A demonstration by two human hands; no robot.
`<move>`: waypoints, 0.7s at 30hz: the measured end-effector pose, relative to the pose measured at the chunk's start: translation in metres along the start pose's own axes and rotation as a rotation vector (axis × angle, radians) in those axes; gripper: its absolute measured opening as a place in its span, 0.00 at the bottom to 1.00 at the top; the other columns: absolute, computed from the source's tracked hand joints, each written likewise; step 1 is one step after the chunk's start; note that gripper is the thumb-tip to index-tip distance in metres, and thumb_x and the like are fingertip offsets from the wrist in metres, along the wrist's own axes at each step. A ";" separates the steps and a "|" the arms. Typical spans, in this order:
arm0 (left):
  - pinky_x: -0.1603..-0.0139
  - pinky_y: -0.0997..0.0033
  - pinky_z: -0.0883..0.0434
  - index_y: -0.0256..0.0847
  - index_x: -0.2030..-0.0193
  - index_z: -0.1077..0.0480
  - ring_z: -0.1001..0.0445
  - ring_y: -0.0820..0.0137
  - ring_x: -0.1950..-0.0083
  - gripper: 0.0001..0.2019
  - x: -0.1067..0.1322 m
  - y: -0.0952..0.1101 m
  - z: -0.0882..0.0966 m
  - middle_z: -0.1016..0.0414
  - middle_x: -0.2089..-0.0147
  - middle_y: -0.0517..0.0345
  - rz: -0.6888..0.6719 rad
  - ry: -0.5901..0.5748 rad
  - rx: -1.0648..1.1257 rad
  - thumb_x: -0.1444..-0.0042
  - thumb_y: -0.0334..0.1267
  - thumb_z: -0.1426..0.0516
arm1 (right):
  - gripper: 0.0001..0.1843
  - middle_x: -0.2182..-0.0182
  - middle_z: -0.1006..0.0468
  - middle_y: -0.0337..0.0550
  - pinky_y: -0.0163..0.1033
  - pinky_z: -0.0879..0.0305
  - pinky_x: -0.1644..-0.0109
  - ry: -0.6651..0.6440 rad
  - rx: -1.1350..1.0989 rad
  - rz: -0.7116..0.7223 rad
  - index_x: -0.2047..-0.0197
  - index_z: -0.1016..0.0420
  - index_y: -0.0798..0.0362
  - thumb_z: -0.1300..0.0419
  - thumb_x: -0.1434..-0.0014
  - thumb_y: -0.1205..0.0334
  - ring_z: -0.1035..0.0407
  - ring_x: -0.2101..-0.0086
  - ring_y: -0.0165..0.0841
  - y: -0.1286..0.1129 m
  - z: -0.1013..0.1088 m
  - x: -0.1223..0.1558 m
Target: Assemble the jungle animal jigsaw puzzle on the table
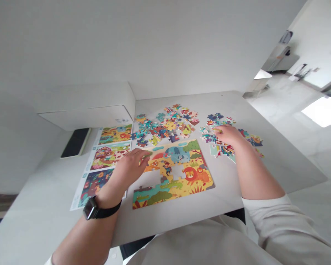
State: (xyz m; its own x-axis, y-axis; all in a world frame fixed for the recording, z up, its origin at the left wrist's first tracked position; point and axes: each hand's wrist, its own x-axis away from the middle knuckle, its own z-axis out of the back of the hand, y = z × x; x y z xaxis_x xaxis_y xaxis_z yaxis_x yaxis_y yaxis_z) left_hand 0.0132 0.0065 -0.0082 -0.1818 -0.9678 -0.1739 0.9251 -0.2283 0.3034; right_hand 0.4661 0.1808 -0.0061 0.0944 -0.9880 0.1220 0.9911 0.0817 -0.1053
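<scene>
My left hand [132, 164] is at the upper left corner of a partly assembled animal jigsaw puzzle [194, 180], its fingers closed on a puzzle piece [147, 153] with green on it. The puzzle shows elephants, lions and a crocodile, with gaps at its left side and middle. Over the right-hand pile of loose pieces [228, 150], my right hand [228, 134] pinches a small yellowish puzzle piece [217, 130]. A bigger heap of loose pieces [169, 125] lies behind the puzzle.
A sheet of printed reference pictures [106, 156] lies left of the puzzle, partly under my left arm. Beyond it are a dark phone [75, 142] and a white box [93, 114] against the wall. The white table [226, 195] ends at the right above a tiled floor.
</scene>
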 end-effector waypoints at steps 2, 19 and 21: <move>0.44 0.57 0.21 0.47 0.46 0.18 0.17 0.56 0.43 0.17 0.001 0.004 0.003 0.15 0.44 0.50 0.013 -0.005 0.008 0.25 0.45 0.48 | 0.26 0.35 0.19 0.54 0.50 0.32 0.34 0.008 0.020 -0.009 0.33 0.18 0.46 0.48 0.26 0.51 0.26 0.37 0.50 0.003 -0.004 -0.002; 0.44 0.56 0.21 0.45 0.44 0.18 0.17 0.56 0.44 0.22 0.001 0.001 0.005 0.16 0.44 0.50 0.052 -0.015 0.020 0.28 0.35 0.54 | 0.32 0.29 0.26 0.57 0.59 0.33 0.31 -0.041 0.045 -0.209 0.24 0.27 0.41 0.46 0.27 0.49 0.27 0.35 0.55 0.020 0.002 -0.007; 0.44 0.56 0.21 0.45 0.44 0.19 0.17 0.54 0.43 0.22 0.000 -0.001 0.003 0.16 0.43 0.49 0.055 -0.008 0.010 0.29 0.34 0.54 | 0.31 0.29 0.26 0.58 0.57 0.32 0.31 -0.050 0.032 -0.225 0.24 0.26 0.42 0.47 0.26 0.49 0.27 0.35 0.54 0.025 0.006 -0.006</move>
State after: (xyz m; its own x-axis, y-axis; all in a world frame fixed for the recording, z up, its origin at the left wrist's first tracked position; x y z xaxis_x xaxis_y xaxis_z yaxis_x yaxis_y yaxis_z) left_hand 0.0114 0.0060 -0.0054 -0.1339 -0.9797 -0.1491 0.9304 -0.1761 0.3214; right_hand 0.4906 0.1898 -0.0038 -0.1257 -0.9742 0.1875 0.9901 -0.1351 -0.0382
